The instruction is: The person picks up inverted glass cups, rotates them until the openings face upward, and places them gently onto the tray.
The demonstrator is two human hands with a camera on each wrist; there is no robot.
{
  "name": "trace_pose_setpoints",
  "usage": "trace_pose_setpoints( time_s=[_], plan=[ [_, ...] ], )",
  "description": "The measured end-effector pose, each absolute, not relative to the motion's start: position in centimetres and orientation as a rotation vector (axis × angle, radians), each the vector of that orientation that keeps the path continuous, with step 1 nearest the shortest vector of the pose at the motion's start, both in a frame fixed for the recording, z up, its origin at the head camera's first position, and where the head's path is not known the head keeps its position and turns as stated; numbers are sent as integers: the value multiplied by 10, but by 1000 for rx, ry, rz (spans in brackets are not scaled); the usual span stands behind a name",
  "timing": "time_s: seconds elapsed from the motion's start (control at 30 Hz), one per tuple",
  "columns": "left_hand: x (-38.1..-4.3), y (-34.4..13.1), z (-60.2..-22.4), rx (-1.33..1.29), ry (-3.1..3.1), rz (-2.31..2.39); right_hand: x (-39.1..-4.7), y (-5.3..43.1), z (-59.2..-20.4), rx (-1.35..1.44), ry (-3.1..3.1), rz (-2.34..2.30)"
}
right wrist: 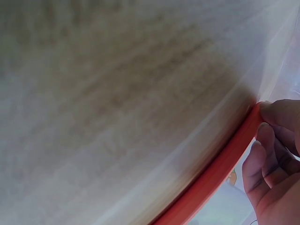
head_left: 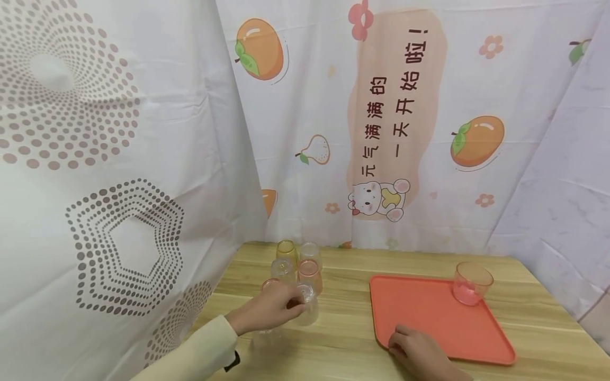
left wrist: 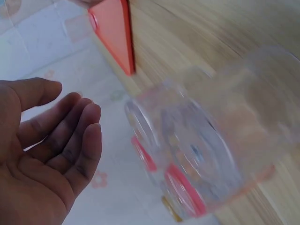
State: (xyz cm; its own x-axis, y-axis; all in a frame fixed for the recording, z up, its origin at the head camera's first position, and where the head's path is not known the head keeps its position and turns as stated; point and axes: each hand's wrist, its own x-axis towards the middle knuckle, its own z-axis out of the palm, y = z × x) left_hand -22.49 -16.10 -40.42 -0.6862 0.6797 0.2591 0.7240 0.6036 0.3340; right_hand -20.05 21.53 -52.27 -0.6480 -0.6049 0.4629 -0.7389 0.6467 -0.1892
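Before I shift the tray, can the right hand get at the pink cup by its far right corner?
Probably yes: the right hand is at the near left corner of the tray, and only bare tray lies between it and the pink cup, though it may need to stretch.

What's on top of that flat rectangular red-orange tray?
A transparent pink cup stands upright at the far right corner of the tray. The right hand covers part of its near edge; anything beneath can't be seen.
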Motion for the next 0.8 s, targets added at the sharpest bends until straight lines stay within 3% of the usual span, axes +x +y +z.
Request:
trace_pose_setpoints(
  time_s=[0.8],
  plan=[
    [-216,-213,-411,-1241,-2751,-372,-205,217,-524,1076,-2498,518]
  ],
)
